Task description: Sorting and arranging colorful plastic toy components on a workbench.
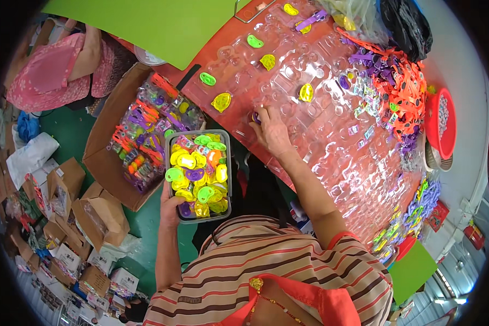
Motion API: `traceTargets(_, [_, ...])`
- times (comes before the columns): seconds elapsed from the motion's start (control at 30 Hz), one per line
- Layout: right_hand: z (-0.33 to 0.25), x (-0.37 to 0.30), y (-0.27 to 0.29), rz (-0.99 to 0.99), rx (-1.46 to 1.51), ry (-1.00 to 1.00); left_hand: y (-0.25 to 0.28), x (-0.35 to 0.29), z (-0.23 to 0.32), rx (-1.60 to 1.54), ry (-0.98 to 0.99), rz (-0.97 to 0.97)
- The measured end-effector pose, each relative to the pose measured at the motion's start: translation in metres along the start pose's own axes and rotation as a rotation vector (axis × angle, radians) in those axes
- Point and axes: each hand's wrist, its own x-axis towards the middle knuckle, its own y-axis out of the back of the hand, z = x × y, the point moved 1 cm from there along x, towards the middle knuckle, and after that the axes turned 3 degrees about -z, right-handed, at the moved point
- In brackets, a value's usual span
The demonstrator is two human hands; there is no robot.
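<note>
Gripping the clear tub of bright plastic pieces one-handed with our left hand, we risk tipping it while our right hand pinches a purple piece into the clear blister tray.

green sheet | cardboard box of packed toys | red basin

A green floor lies at the left, crowded with open cardboard boxes and white bags. The red counter runs diagonally across the room. A green sheet lies at its top end. Another person in pink sits at upper left.
</note>
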Motion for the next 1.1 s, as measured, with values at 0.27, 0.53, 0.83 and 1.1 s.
traceTargets(0.27, [0.003, 0.0, 0.009, 0.003, 0.047, -0.061, 0.007, 0.004, -0.002, -0.005, 0.015, -0.006])
traceTargets(0.53, [0.042, -0.028, 0.041, 0.155, 1.11, -0.697, 0.0, 0.017, 0.0, -0.086, -0.008, -0.107])
traceTargets(0.83, [0.074, 0.025, 0.064, 0.244, 0.458, -0.371, -0.038, 0.019, -0.002, -0.057, -0.019, -0.092])
traceTargets(1.1, [0.099, 0.079, 0.072, 0.168, 0.156, -0.271, -0.077, 0.008, -0.017, -0.056, -0.043, 0.024])
